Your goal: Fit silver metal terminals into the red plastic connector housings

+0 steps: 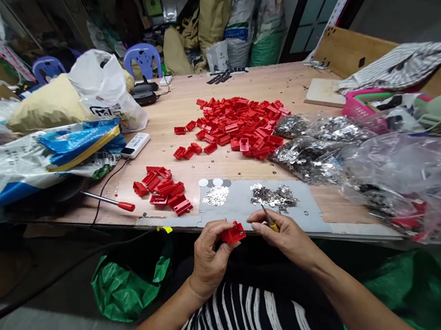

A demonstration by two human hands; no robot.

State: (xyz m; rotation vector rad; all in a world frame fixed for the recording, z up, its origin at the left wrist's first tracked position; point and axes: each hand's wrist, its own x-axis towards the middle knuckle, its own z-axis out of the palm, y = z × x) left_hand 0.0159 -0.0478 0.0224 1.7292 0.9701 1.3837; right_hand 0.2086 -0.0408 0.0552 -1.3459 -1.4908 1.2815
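Note:
Pinched in my left hand (210,254) is a small red plastic housing (234,233), its open side partly turned toward me, just off the table's front edge. My right hand (285,233) is closed around a pointed tool with a yellow handle (274,227), tip upward; its exact kind is unclear. Thumb and forefinger of that hand come close to the housing; whether a tiny part sits between them I cannot tell. Beyond my hands, a grey mat (243,198) bears a heap of small silvery metal pieces (274,196) and a pile of small white pieces (216,195).
A large heap of red housings (239,122) covers the table's middle, with a smaller group (163,188) nearer left. A red-handled screwdriver (121,204) lies left. Clear bags of metal parts (308,159) crowd the right. Plastic sacks (33,157) fill the left; a green bag (126,287) hangs below.

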